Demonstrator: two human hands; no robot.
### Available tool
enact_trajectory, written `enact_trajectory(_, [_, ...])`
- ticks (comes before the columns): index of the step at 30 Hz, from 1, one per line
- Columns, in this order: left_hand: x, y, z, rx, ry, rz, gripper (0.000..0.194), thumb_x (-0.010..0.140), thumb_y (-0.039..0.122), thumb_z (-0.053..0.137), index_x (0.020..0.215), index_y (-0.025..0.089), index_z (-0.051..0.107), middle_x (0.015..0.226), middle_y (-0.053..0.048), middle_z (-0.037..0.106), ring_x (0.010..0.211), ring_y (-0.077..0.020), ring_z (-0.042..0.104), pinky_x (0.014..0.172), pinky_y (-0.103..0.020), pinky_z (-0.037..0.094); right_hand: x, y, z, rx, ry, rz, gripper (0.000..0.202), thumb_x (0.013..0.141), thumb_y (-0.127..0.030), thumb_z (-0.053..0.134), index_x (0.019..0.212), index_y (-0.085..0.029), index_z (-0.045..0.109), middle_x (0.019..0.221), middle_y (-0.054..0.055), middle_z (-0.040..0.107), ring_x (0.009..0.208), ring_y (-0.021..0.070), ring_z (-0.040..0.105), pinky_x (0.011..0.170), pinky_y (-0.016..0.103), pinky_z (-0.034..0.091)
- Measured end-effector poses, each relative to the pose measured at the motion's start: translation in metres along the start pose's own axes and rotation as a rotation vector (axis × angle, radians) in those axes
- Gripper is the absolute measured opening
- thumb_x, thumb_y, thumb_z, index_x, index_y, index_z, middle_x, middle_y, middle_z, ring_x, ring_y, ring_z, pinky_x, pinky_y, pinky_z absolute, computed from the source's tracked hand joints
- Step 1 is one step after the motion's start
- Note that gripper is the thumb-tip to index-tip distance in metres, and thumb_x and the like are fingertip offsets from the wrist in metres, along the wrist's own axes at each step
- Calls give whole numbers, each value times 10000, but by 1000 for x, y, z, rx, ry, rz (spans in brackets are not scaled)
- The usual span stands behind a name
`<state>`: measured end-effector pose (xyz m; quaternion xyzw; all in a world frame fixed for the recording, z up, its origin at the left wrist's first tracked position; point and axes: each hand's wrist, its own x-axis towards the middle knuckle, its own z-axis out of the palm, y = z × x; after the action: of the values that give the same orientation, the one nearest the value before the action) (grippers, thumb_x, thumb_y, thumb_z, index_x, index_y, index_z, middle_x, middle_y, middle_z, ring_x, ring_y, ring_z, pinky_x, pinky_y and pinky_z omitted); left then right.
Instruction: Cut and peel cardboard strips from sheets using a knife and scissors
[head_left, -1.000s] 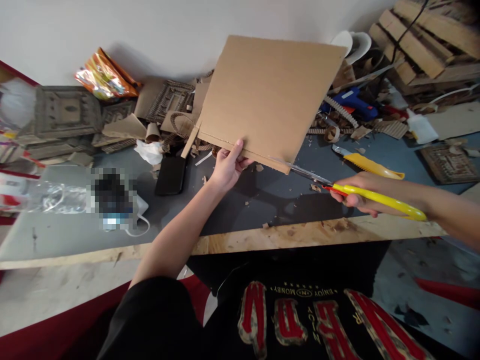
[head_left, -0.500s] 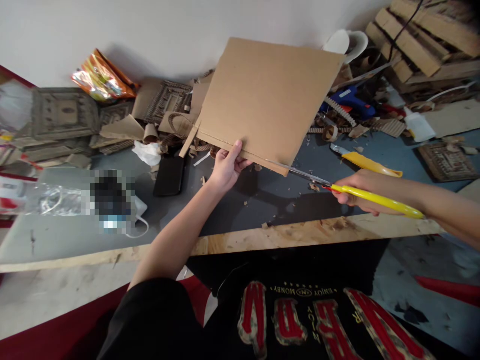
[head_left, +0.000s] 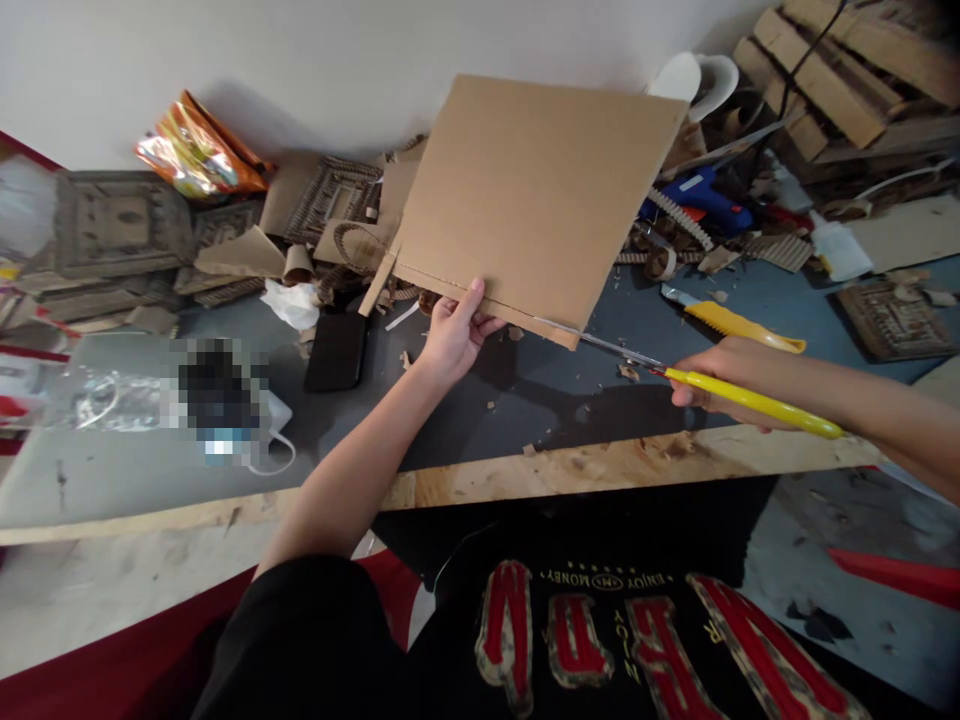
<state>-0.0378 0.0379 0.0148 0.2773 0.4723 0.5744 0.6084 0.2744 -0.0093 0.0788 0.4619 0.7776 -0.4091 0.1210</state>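
My left hand (head_left: 463,335) pinches the lower edge of a flat cardboard sheet (head_left: 540,200), thumb on top and fingers underneath. The sheet is held up at a tilt above the table. My right hand (head_left: 724,378) is wrapped round the yellow-handled scissors (head_left: 757,400). Their metal blades lie at the sheet's lower right corner, along a narrow strip on its near edge. The strip (head_left: 551,328) is still joined near my left hand. My right fingers are partly hidden behind the handle.
A yellow utility knife (head_left: 739,325), a blue glue gun (head_left: 705,200) and a white glue bottle (head_left: 838,248) lie on the right. A black phone (head_left: 336,352) lies left of my left hand. Cardboard scraps and wood pieces (head_left: 817,85) crowd the back.
My right hand has closed the scissors slightly, its handles drawing nearer together. The cardboard sheet and my left hand have hardly moved.
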Motion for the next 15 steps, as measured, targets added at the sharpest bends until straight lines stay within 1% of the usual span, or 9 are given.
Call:
enact_trajectory(3, [1, -1, -1, -8, -1, -11, 173, 788, 319, 744, 797, 185, 634, 649, 50, 684, 492, -48, 620, 540, -135, 585, 2, -1, -1, -75, -11, -2, 572, 874, -718, 400, 705, -183, 512, 501, -21, 426, 420, 77, 361, 467, 246, 276])
enact_trajectory(6, [2, 0, -4, -12, -11, -46, 188, 780, 340, 737, 846, 189, 647, 731, 21, 726, 584, -91, 688, 563, -163, 599, 3, 2, -2, -106, -6, -28, 616, 858, -757, 360, 671, -185, 493, 512, -7, 431, 438, 83, 352, 474, 249, 257])
enact_trajectory(8, [3, 2, -5, -15, 0, -61, 171, 807, 356, 697, 853, 196, 654, 791, 4, 748, 652, -119, 719, 577, -181, 605, 2, 4, -2, -119, -8, -25, 612, 867, -750, 345, 678, -186, 487, 527, 1, 443, 447, 89, 369, 483, 252, 261])
enact_trajectory(11, [4, 5, -7, -8, 30, -70, 194, 868, 399, 611, 857, 214, 667, 835, 0, 762, 706, -127, 731, 593, -181, 601, 0, 6, -3, -131, -22, -19, 584, 880, -729, 345, 694, -192, 475, 539, 8, 460, 459, 99, 397, 491, 256, 263])
enact_trajectory(15, [6, 6, -10, -1, -1, -87, 278, 880, 467, 575, 888, 209, 676, 831, -12, 765, 741, -145, 739, 615, -201, 609, 0, 11, -3, -137, -13, -29, 586, 884, -733, 316, 681, -200, 454, 545, 13, 454, 470, 104, 400, 500, 264, 260])
